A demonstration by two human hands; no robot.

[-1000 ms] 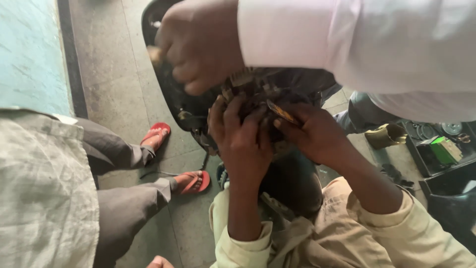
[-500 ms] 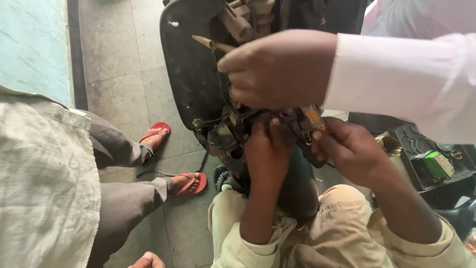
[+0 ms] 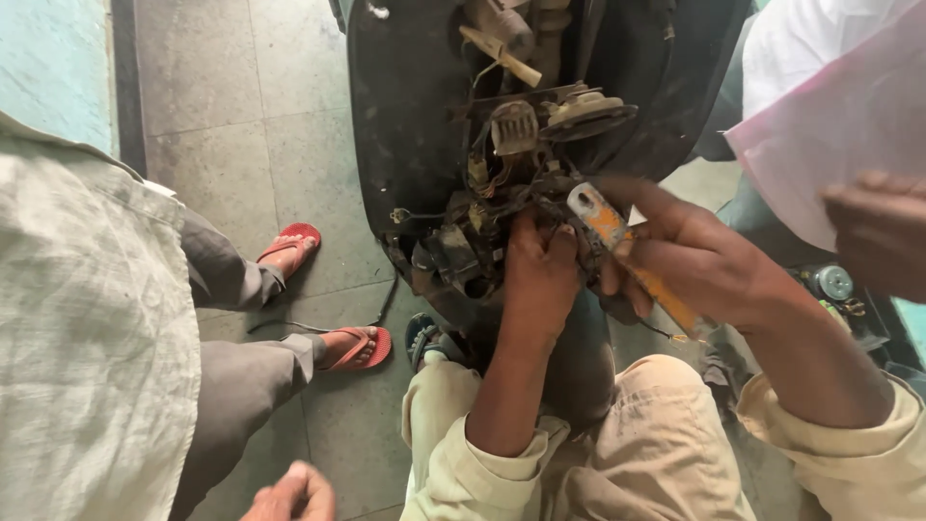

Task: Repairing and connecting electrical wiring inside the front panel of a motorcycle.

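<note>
Pinching an orange-handled tool (image 3: 617, 236), the right hand (image 3: 709, 265) has its fingers closed round the grip, its pale tip touching the tangled wiring (image 3: 482, 227) under the black scooter panel (image 3: 405, 116). The left hand (image 3: 540, 275) is pushed into those wires, wrist straight; its fingers curl out of sight, so any grasp cannot be told. A blurred bystander's hand (image 3: 878, 232) is cut off at the right edge.
</note>
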